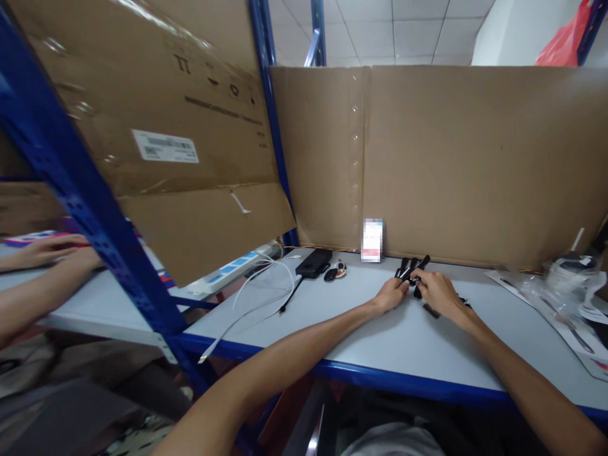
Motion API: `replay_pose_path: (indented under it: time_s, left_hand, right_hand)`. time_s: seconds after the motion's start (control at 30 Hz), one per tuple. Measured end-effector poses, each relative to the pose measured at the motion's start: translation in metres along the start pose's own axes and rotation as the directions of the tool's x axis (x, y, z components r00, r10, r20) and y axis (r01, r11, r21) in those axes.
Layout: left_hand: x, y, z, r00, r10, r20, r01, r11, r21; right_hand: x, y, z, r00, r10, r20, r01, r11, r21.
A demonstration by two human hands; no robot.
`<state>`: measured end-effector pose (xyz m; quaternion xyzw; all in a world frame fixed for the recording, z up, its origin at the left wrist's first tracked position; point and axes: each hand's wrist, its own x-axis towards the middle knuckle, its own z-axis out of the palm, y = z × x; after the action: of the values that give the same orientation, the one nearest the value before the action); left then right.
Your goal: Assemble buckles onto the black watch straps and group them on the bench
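Both my hands meet at the far middle of the grey table (pixel 380 342). My left hand (pixel 390 294) pinches a small bunch of black stick-like pieces (pixel 411 267) that fan out above my fingers. My right hand (pixel 436 290) closes on the same bunch from the right. One more black piece (pixel 430 311) lies on the table under my right wrist. What these pieces are is too small to tell.
A cardboard wall (pixel 475 164) backs the table, with a small card (pixel 372 240) leaning on it. A black box (pixel 313 262), keys (pixel 335 273) and white cables (pixel 259 285) lie left. Plastic bags (pixel 565 285) sit right. Another person's arm (pixel 33 278) works at the left bench.
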<state>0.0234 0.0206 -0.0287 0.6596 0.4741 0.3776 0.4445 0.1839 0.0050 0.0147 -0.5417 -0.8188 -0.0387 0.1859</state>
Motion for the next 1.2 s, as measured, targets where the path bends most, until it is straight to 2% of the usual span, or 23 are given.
replay_pose_path:
  time_s: [0.1, 0.3, 0.5, 0.7, 0.9, 1.13, 1.2]
  left_hand:
    - [-0.002, 0.004, -0.001, 0.996, -0.057, 0.066, 0.061, 0.997, -0.053]
    - [-0.003, 0.008, -0.002, 0.991, -0.097, 0.09, 0.105, 0.99, -0.092]
    - [-0.004, 0.009, -0.002, 0.989, -0.105, 0.108, 0.117, 0.987, -0.108]
    - [-0.002, 0.008, -0.002, 0.987, -0.112, 0.115, 0.126, 0.983, -0.13]
    - [-0.001, 0.007, -0.002, 0.986, -0.113, 0.122, 0.129, 0.984, -0.124]
    - [-0.001, 0.006, -0.003, 0.987, -0.107, 0.12, 0.121, 0.985, -0.12]
    - [-0.001, 0.005, -0.004, 0.988, -0.098, 0.121, 0.113, 0.987, -0.117]
  right_hand:
    - [0.001, 0.005, 0.001, 0.999, -0.052, 0.015, 0.05, 0.996, 0.074]
    - [0.003, 0.009, 0.0, 0.998, 0.04, -0.045, -0.04, 0.999, 0.0]
    - [0.003, 0.008, 0.0, 0.998, -0.059, 0.009, 0.058, 0.996, 0.069]
    - [0.002, 0.008, -0.003, 1.0, 0.021, -0.015, -0.022, 0.999, -0.048]
    - [0.002, 0.007, -0.004, 0.999, -0.053, 0.001, 0.053, 0.998, 0.021]
    - [0.002, 0.012, -0.006, 0.999, 0.007, -0.035, -0.009, 0.999, -0.053]
    - [0.003, 0.012, -0.006, 0.999, -0.008, -0.032, 0.007, 0.999, -0.034]
